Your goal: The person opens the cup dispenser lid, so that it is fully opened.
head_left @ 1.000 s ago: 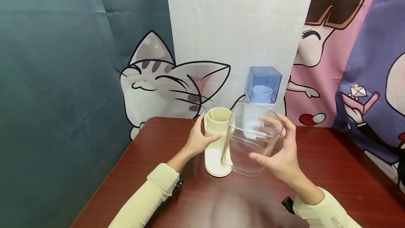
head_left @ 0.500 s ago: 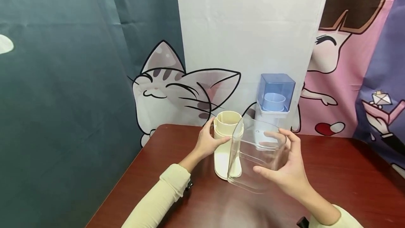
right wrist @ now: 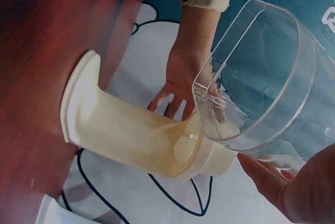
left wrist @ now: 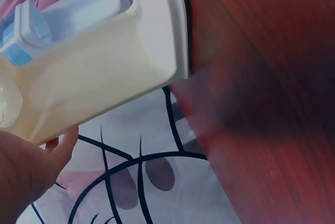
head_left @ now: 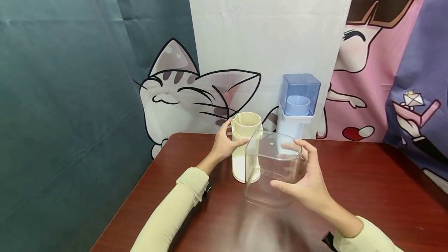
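A cream dispenser stand (head_left: 239,162), with a round collar on top and a flat foot, stands upright on the table. My left hand (head_left: 225,143) holds its upper part from the left, thumb in front and fingers behind. My right hand (head_left: 309,178) grips a clear plastic container (head_left: 271,182) by its right side, thumb at the front. The container hangs above the table, in front and to the right of the stand. Its open rim points down toward the foot's side in the right wrist view, where the clear walls (right wrist: 261,77) show well. The left wrist view shows only part of the left hand (left wrist: 31,177).
A white dispenser with a blue see-through top (head_left: 301,94) stands behind, at the back of the reddish-brown table (head_left: 360,182). Printed cartoon curtains (head_left: 273,22) hang right behind the table's far edge.
My right hand has lowered the clear container and brought it left, nearer the front of the stand. My left hand keeps its hold. The head view has shifted slightly.
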A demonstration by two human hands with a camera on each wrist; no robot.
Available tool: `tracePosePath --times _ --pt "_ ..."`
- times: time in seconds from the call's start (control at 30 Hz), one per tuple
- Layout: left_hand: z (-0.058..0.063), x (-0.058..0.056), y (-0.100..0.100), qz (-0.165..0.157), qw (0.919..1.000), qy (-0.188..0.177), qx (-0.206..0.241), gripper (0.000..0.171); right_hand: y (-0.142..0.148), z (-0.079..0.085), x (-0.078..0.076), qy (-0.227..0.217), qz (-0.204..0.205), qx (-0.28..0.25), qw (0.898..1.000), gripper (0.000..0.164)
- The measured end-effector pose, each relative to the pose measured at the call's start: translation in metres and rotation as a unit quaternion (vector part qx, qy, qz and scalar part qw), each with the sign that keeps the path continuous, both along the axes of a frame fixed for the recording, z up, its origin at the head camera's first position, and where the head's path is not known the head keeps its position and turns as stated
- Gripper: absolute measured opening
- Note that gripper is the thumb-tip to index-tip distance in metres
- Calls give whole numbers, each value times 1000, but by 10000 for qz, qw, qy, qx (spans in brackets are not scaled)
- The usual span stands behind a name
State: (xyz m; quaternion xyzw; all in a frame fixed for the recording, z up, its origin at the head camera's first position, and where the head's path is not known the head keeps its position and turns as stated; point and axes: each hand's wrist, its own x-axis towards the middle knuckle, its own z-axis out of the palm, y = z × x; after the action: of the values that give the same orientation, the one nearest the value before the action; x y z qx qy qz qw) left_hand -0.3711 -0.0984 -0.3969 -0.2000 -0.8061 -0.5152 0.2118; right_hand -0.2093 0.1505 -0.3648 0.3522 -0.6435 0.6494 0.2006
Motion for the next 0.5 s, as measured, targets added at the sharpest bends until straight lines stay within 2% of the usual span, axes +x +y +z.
tracePosePath --times 0.27,0.4,0.5 --pt "-1 -16 -3 35 9998 -141 138 96 -7 -9 2 -8 -606 552 9966 108" --pt "5 -24 -2 -101 9992 -312 219 95 -5 -9 3 76 -588 591 9965 107" --pt "12 -31 -1 -129 9990 -302 307 95 -3 -8 3 118 -646 653 9957 106"
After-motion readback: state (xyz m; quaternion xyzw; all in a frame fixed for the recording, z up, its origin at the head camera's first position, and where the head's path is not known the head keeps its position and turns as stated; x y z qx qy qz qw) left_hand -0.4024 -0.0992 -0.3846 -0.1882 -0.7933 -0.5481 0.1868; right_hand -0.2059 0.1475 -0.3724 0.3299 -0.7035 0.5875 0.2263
